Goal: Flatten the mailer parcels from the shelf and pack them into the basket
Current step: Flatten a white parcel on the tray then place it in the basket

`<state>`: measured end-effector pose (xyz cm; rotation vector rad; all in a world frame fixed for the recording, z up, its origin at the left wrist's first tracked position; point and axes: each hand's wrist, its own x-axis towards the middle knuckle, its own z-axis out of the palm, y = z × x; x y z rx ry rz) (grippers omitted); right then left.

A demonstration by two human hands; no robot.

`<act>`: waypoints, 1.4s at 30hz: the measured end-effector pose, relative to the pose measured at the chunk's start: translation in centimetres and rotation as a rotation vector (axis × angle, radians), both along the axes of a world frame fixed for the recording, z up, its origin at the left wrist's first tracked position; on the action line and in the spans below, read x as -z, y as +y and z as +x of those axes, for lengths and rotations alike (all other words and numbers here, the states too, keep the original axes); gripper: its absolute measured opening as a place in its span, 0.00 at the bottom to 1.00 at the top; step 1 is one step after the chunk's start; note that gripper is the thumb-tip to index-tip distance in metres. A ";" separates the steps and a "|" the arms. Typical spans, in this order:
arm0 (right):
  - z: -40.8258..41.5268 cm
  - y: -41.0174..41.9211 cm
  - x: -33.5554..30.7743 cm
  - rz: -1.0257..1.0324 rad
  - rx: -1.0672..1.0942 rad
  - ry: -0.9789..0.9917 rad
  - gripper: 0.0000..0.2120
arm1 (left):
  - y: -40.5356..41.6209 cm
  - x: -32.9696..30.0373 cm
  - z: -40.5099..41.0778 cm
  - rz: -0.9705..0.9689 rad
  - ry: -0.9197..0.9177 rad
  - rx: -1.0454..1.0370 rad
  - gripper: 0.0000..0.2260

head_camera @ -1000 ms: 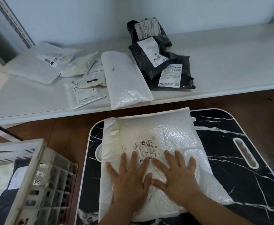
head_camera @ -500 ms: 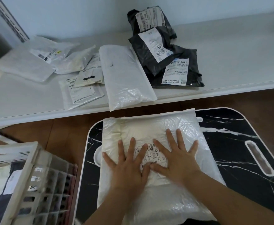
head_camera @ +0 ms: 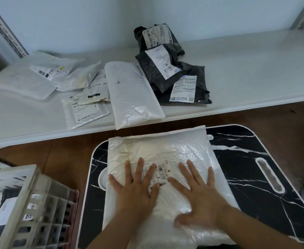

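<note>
A large white bubble mailer (head_camera: 165, 150) with a barcode label lies on the black marble-pattern table (head_camera: 255, 159). My left hand (head_camera: 135, 191) presses flat on its near left part, fingers spread. My right hand (head_camera: 198, 193) lies flat to the right of the label, fingers also spread. On the white shelf (head_camera: 246, 69) behind rest a long white mailer (head_camera: 131, 94), several small white mailers (head_camera: 57, 76) and a pile of black mailers (head_camera: 171, 69). The pale lattice basket (head_camera: 21, 203) stands at the lower left with parcels inside.
Brown floor (head_camera: 57, 155) shows between the shelf edge and the table. The table has a slot handle (head_camera: 269, 175) on its right side. The shelf's right half is bare white surface. A perforated shelf upright (head_camera: 5, 29) rises at the far left.
My two hands have slid apart on the mailer; the right hand moved to the right of the label, the left stays near the left part. The camera view shifted slightly.
</note>
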<state>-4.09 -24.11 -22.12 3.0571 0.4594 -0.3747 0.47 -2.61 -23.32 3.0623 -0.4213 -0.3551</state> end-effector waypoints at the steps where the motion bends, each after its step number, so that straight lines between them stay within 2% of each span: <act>1: -0.7 -0.7 -0.3 -0.012 -0.009 0.017 0.53 | -0.1 -0.1 0.1 0.000 -0.006 0.013 0.27; 10: -5.1 -4.3 -1.5 0.019 0.173 0.162 0.59 | 2.2 -1.3 -1.5 0.024 0.123 0.032 0.37; 13: -4.8 -4.2 -2.6 0.105 0.193 0.150 0.58 | 3.2 -1.9 -3.0 0.058 0.197 -0.188 0.39; 15: -4.4 -3.3 -4.2 0.225 0.393 0.204 0.59 | 3.5 -3.1 -4.1 -0.035 0.222 -0.376 0.46; 17: -3.8 -2.4 -5.6 0.345 0.632 0.152 0.54 | 3.9 -5.1 -4.6 -0.200 0.145 -0.556 0.51; 19: -3.4 -1.6 -6.5 0.451 0.849 0.106 0.48 | 4.8 -6.6 -4.6 -0.412 0.122 -0.741 0.46; 21: -3.4 -1.5 -7.0 0.555 1.003 0.115 0.46 | 5.6 -8.2 -4.6 -0.592 0.197 -0.908 0.34; 23: -3.6 -1.8 -7.8 0.662 1.063 0.152 0.44 | 6.2 -9.6 -4.9 -0.705 0.288 -0.952 0.23; 25: -3.9 -2.0 -9.0 0.633 1.019 0.180 0.36 | 6.9 -11.4 -5.4 -0.764 0.403 -0.899 0.09; 26: -4.1 -2.0 -9.8 0.561 0.985 0.194 0.30 | 7.4 -12.4 -5.5 -0.722 0.431 -0.845 0.06; 28: -4.6 -1.8 -11.8 0.398 0.903 0.250 0.22 | 8.5 -14.6 -5.4 -0.580 0.433 -0.720 0.06; 30: -5.0 -0.8 -14.0 0.318 0.821 0.310 0.21 | 9.9 -16.9 -5.5 -0.460 0.399 -0.630 0.13; 32: -5.1 0.8 -16.3 0.302 0.764 0.356 0.25 | 11.3 -19.5 -5.9 -0.292 0.352 -0.538 0.15; 35: -5.1 5.1 -19.1 0.352 0.666 0.398 0.26 | 15.3 -22.8 -6.7 -0.152 0.241 -0.434 0.11; 37: -4.7 9.0 -20.4 0.404 0.566 0.444 0.20 | 19.1 -25.0 -7.7 -0.080 0.201 -0.418 0.12; 39: -4.4 13.0 -21.3 0.529 0.516 0.483 0.08 | 23.4 -27.4 -8.7 0.054 0.193 -0.412 0.13; 42: -4.2 19.3 -22.5 0.739 0.503 0.492 0.08 | 30.1 -30.4 -10.1 0.176 0.131 -0.498 0.15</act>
